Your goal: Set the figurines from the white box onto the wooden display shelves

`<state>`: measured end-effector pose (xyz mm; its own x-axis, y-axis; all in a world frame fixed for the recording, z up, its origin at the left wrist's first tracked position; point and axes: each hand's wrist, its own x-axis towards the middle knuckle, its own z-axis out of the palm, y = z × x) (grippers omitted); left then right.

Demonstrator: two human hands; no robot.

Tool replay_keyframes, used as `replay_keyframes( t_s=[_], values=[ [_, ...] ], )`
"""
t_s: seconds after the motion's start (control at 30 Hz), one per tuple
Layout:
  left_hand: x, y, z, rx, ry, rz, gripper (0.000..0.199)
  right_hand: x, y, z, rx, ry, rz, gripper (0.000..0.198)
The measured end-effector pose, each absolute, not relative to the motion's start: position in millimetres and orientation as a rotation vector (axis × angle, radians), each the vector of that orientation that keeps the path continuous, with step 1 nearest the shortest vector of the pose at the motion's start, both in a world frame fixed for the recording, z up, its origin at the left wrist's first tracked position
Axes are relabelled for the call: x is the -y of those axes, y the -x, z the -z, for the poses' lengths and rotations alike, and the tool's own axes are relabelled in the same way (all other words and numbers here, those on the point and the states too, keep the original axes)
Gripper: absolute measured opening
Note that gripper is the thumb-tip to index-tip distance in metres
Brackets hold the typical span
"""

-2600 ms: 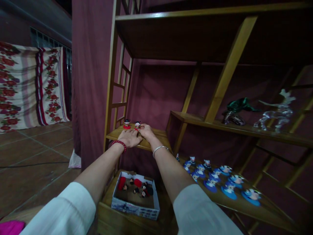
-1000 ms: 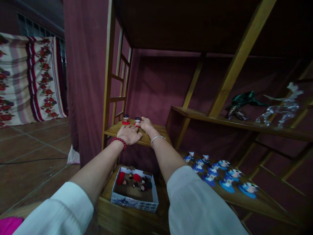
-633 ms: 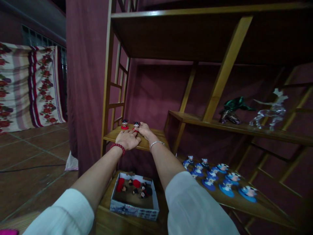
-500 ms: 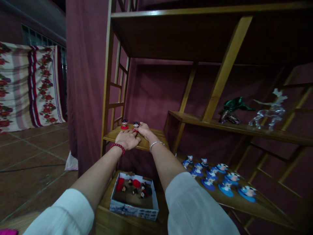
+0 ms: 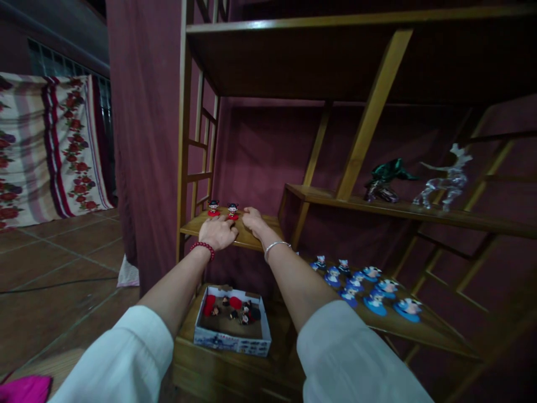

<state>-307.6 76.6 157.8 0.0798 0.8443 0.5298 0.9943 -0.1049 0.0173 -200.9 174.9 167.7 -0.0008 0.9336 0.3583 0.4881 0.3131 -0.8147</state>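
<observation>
Two small figurines with black hair buns and red bases stand upright on the wooden shelf (image 5: 268,224): a left figurine (image 5: 213,208) and a right figurine (image 5: 232,210). My left hand (image 5: 218,232), with a red bead bracelet, lies open just in front of them. Its fingers reach toward the right figurine's base; whether they touch it I cannot tell. To the right of that figurine and apart from it is my right hand (image 5: 254,221), with a silver bangle. Its fingers are loosely bent, and no object shows in them.
Below stands an open cardboard box (image 5: 232,342) with several small figures and red pieces. Several blue-based figurines (image 5: 375,302) fill a lower shelf at right. A clear deer ornament (image 5: 447,179) and a green ornament (image 5: 388,179) stand higher up. A wooden post (image 5: 373,117) divides the shelving.
My right hand has let go of the right figurine and drawn off to the right. My left hand stays near the figurines, its fingers a little more bent. The view has shifted slightly.
</observation>
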Motion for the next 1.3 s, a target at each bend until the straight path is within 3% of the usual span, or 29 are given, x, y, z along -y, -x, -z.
replay_keyframes(
  t_s=[0.27, 0.67, 0.93, 1.3],
  values=[
    [-64.9, 306.3, -161.9, 1.840, 2.039, 0.562, 0.041, -138.3, 192.0, -168.1, 1.684, 1.321, -0.537, 0.047],
    [-25.0, 299.0, -137.7, 1.756, 1.959, 0.734, 0.050, -86.1, 186.0, -155.4, 1.866, 1.120, -0.388, 0.025],
    [0.2, 291.6, -116.6, 1.756, 1.956, 0.789, 0.046, -41.3, 182.8, -144.0, 2.002, 0.985, -0.143, 0.034],
    [-1.9, 291.5, -81.0, 1.551, 2.078, 1.118, 0.067, -4.1, 173.6, -93.3, 2.212, 0.834, 0.115, 0.031]
  ],
)
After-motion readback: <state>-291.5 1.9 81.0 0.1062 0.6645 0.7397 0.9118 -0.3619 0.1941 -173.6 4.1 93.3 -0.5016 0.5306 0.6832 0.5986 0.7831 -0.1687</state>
